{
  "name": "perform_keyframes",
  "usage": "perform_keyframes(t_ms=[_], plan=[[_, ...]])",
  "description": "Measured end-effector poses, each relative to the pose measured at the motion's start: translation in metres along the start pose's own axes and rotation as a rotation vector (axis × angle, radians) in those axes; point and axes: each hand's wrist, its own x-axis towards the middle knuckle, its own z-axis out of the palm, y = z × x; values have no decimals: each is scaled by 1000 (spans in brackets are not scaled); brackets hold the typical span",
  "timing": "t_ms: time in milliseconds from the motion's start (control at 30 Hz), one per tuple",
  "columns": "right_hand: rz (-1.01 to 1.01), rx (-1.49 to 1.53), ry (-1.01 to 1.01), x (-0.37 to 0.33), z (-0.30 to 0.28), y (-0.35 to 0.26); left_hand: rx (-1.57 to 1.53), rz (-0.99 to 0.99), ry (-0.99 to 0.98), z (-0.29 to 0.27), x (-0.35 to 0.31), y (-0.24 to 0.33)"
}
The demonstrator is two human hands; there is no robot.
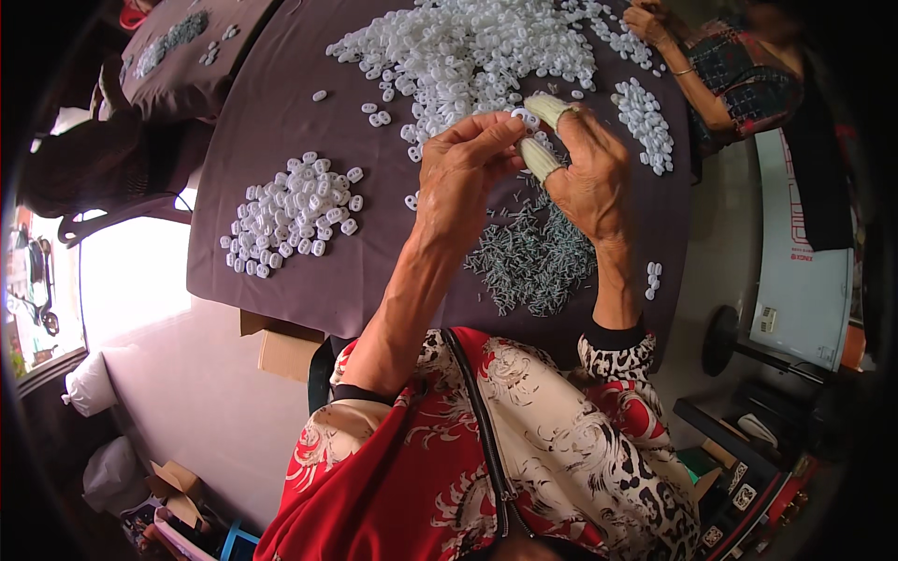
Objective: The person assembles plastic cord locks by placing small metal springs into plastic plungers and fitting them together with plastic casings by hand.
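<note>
A small oval white plastic piece (526,119) with dark holes is held up between my hands, over the table. My left hand (465,161) pinches it from the left with closed fingertips. Knitted cream finger covers (540,159) sit on the thumb and forefinger of my right hand (593,173), their tips closing on the piece from above and below. Whether anything else is between the fingers is hidden. Beneath my right hand lies a heap of thin grey-green pieces (535,257) that look like small screws.
A big heap of white pieces (458,61) covers the far table, with a smaller pile (297,215) at left and another (644,126) at right. Another person's hand (647,23) works at the far right. A second table (201,70) stands far left; a cardboard box (288,355) sits below the near edge.
</note>
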Motion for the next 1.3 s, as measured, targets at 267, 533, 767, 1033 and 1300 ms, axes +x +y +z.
perform_keyframes(t_ms=[267,533,767,1033,1300], plan=[[-60,-14,-52,1,-6,4,-9,-13,-14,2,-3,0],[-66,-38,-65,-1,-5,5,2,-17,-20,0,-2,-3],[-59,-18,-48,-1,-6,6,27,-17,-85,-1,-2,-1],[-67,-51,-53,-2,-5,7,33,16,-57,1,3,-7],[-16,-6,-62,-2,-3,4,45,61,-10,3,0,-11]])
